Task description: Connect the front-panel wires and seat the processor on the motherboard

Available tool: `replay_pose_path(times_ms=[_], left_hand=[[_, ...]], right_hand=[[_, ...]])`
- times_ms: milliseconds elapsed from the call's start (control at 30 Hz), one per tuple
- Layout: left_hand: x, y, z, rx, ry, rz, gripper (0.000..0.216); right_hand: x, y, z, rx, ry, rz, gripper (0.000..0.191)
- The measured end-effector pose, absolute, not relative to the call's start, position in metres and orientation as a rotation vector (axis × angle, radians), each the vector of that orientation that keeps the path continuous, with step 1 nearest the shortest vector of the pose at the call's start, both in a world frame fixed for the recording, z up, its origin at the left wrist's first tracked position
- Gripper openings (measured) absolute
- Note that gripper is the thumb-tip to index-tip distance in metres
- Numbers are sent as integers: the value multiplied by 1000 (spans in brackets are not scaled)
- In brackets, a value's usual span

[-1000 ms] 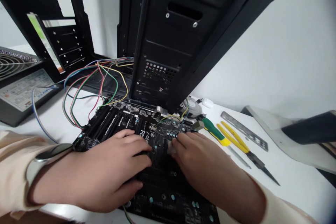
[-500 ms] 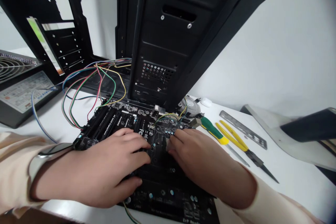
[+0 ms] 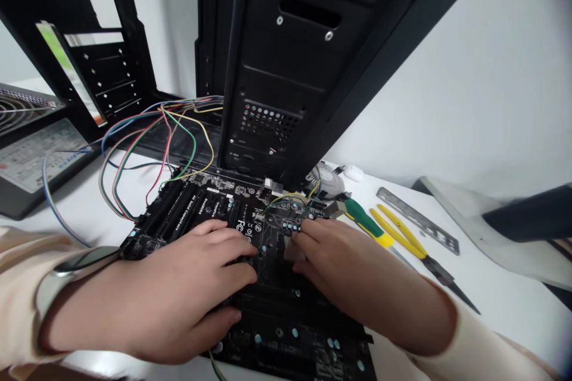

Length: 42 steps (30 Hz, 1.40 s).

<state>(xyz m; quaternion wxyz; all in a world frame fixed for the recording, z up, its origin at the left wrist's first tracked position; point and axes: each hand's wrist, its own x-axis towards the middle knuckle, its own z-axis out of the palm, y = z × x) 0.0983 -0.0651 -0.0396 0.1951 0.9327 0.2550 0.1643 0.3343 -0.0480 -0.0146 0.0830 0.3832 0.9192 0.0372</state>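
Observation:
A black motherboard (image 3: 268, 309) lies on the white table below the upright frame of the computer case. My left hand (image 3: 187, 280), wearing a watch (image 3: 89, 259), rests across the board's left half with fingers spread. Over the right half, my right hand (image 3: 335, 262) has its fingers curled and its fingertips around a small grey square piece (image 3: 294, 249) at the board's middle. The hand covers part of this piece, and I cannot tell whether it is a processor or a socket plate.
Behind the board stands the black computer case (image 3: 277, 71). Thin coloured wires (image 3: 129, 155) loop from it to the board's left edge. A power supply (image 3: 40, 155) sits at left. At right lie a cooler fan (image 3: 326, 181), a screwdriver (image 3: 361, 220), yellow-handled pliers (image 3: 402, 232) and a metal I/O plate (image 3: 417, 220).
My right hand has shifted slightly to the right, so more of the grey piece shows beside its fingertips. My left hand stays on the board. The camera view has moved a little.

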Motion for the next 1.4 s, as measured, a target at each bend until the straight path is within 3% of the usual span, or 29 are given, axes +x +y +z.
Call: replay_pose_path(times_ms=[667,1400], left_hand=[[99,-65,-39,2610,731,500,22],[99,-65,-41,2619,722,479,22]], right_hand=[[335,-54,-23,1162,2808,335,17],[329,-53,-20,1221,2703,111,4]])
